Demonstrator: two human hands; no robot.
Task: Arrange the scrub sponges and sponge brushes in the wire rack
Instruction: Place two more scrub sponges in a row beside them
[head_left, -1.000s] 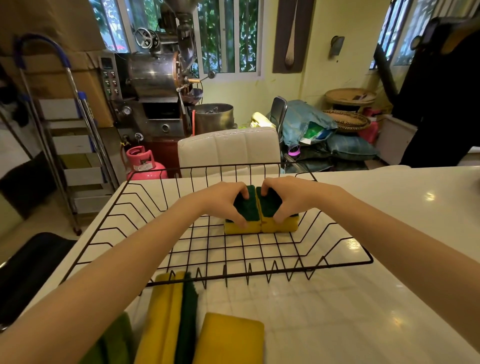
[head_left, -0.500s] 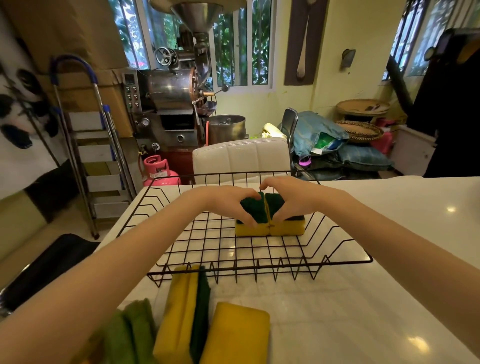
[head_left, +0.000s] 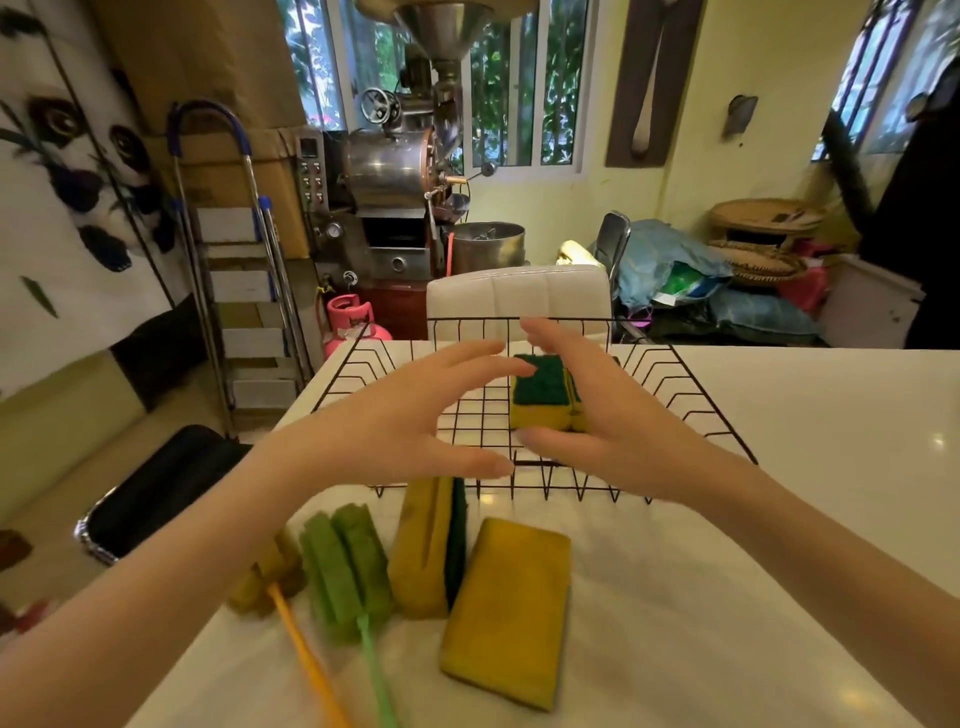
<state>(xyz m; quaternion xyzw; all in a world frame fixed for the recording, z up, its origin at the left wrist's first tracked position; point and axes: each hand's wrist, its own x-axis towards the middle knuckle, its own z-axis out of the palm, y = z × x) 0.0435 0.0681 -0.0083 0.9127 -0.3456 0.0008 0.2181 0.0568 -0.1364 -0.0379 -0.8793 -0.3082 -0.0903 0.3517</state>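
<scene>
Two scrub sponges (head_left: 543, 395), green scouring side up over yellow foam, stand side by side inside the black wire rack (head_left: 691, 400), toward its far right part, the right one largely hidden behind the person's right hand (head_left: 610, 421). Both hands hang just above the rack with fingers spread and nothing held; the left hand (head_left: 410, 421) is open over the rack's near left, the right hand open just beside the placed pair. The step in hand looks like the gap between placements: two sponges are in, and the rest wait on the white counter (head_left: 779, 519) in front of the rack. There lie a flat yellow scrub sponge (head_left: 506, 608), another scrub sponge on its edge (head_left: 428, 545) touching the rack's near rim, a green sponge brush (head_left: 345, 566) with a green handle and a yellow sponge brush (head_left: 270, 577) with an orange handle. The next move probably calls for reaching down to one of these and setting it beside the pair. The brushes' long handles may catch in the wire grid. Beyond the counter stand a white chair back (head_left: 519, 291) and a stepladder (head_left: 234, 260), neither in the way
</scene>
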